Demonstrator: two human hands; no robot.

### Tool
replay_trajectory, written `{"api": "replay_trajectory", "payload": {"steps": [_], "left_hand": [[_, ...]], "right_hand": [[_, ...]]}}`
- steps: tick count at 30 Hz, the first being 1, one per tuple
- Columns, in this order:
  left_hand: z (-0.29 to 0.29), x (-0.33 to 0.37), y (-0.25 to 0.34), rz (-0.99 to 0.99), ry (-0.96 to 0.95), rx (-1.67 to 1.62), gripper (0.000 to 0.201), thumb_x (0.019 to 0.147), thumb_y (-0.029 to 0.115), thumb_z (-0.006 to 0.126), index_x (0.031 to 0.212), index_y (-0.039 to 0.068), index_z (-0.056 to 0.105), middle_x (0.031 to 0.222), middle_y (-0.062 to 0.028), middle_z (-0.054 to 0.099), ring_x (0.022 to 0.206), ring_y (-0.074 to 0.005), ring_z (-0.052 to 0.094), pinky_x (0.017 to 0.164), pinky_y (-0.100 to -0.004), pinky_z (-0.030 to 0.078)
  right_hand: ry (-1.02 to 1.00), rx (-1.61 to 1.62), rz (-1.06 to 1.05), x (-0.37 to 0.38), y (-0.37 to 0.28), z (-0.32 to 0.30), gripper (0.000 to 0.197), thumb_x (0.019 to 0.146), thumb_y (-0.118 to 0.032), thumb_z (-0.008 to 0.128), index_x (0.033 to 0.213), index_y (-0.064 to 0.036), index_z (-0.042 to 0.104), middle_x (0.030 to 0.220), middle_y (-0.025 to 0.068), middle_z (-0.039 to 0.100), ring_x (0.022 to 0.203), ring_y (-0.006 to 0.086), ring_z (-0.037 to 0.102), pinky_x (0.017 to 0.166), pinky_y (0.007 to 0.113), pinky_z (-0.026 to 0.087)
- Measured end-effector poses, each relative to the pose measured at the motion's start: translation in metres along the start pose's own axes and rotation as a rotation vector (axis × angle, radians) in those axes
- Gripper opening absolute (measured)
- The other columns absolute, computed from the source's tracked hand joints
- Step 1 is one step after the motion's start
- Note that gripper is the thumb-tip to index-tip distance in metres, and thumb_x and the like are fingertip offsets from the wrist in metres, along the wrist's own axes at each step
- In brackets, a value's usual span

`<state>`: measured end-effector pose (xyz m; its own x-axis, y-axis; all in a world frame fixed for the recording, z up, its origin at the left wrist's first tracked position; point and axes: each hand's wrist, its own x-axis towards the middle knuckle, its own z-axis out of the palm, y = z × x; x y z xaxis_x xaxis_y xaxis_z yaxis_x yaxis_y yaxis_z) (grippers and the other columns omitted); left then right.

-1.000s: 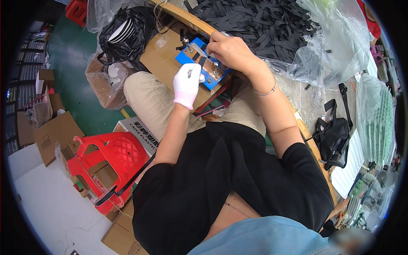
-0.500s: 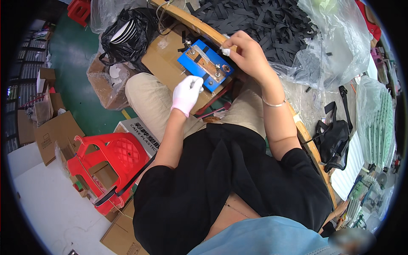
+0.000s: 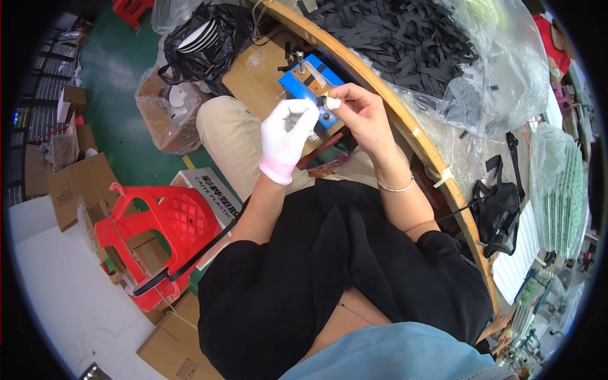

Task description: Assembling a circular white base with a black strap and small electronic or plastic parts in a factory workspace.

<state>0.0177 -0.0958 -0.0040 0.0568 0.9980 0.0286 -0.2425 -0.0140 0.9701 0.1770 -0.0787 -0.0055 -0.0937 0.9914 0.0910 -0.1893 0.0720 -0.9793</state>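
Note:
My left hand [image 3: 286, 134], in a white glove with a pink cuff, is raised in front of a blue box-shaped fixture [image 3: 293, 84]. Its fingers curl into a pinch, and what they hold, if anything, is hidden. Close beside it, my bare right hand [image 3: 367, 120] pinches thumb against fingers. Something white [image 3: 332, 103] shows at those fingertips, either a thumb covering or a small piece. A small dark bit [image 3: 321, 101] sits between the two hands, its kind unclear. Metal posts and a clear bar top the fixture, which both hands partly cover.
A wooden-edged table [image 3: 405, 111] curves along the right, bearing a heap of black strips [image 3: 399, 50] and clear plastic sheeting [image 3: 506, 82]. A cardboard box [image 3: 250, 75] lies under the fixture. At left are a black bag [image 3: 212, 63] and a red plastic chair [image 3: 190, 221].
Both hands have come together: my right hand moved down toward me from beyond the fixture, and my left rose slightly to the right. The whole view has shifted a little.

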Motion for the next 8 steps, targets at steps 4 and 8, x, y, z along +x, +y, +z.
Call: {"api": "replay_trajectory", "payload": {"steps": [4, 8], "left_hand": [[-0.008, -0.003, -0.005, -0.006, 0.042, 0.022, 0.013, 0.083, 0.005, 0.066, 0.095, 0.000, 0.062, 0.083, -0.0014, 0.063, 0.069, -0.0055, 0.057, 0.061, -0.0194, 0.046], [-0.016, -0.005, -0.008, 0.005, 0.052, 0.042, 0.013, 0.083, 0.005, 0.066, 0.094, 0.000, 0.062, 0.083, -0.0014, 0.064, 0.070, -0.0061, 0.058, 0.061, -0.0199, 0.046]], "right_hand": [[0.007, -0.130, -0.053, -0.002, 0.004, 0.010, 0.010, 0.081, -0.005, 0.065, 0.090, -0.0004, 0.065, 0.072, -0.0069, 0.052, 0.056, -0.0018, 0.036, 0.050, 0.016, 0.030], [-0.025, -0.132, 0.004, -0.004, 0.012, 0.018, 0.010, 0.082, -0.006, 0.064, 0.091, -0.0020, 0.066, 0.078, -0.0031, 0.055, 0.056, -0.0012, 0.038, 0.050, 0.017, 0.031]]}}
